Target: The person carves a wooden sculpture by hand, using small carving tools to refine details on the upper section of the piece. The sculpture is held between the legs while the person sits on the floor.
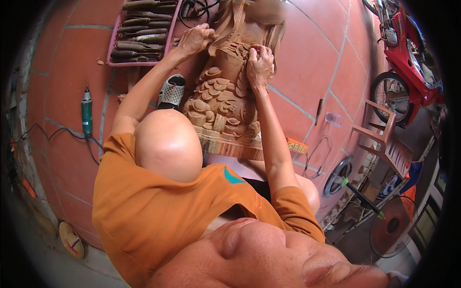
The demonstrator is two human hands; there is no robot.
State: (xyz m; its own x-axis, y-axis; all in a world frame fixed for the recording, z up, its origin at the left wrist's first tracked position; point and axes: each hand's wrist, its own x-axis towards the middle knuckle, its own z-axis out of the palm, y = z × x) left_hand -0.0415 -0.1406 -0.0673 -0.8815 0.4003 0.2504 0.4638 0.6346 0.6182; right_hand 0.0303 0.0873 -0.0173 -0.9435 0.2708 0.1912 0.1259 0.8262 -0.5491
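A brown wood carving [225,91] lies on the floor in front of me, its flat base toward my body and its surface cut into rounded, layered shapes. My right hand [260,63] rests on the carving's right part, with its fingers curled in a closed grip. What is between those fingers, if anything, is hidden. Over on the left, my left hand [196,39] is beside the carving's upper left edge. Its fingers are bent together, and I cannot make out anything in them.
A pink basket [111,44] of carving tools stands at the upper left. A green rotary tool [86,113] with a cord lies on the tiles [62,158]. Right of the carving are an orange power strip [297,145], a chisel [319,111], a chair [384,129] and a red motorbike [408,72].
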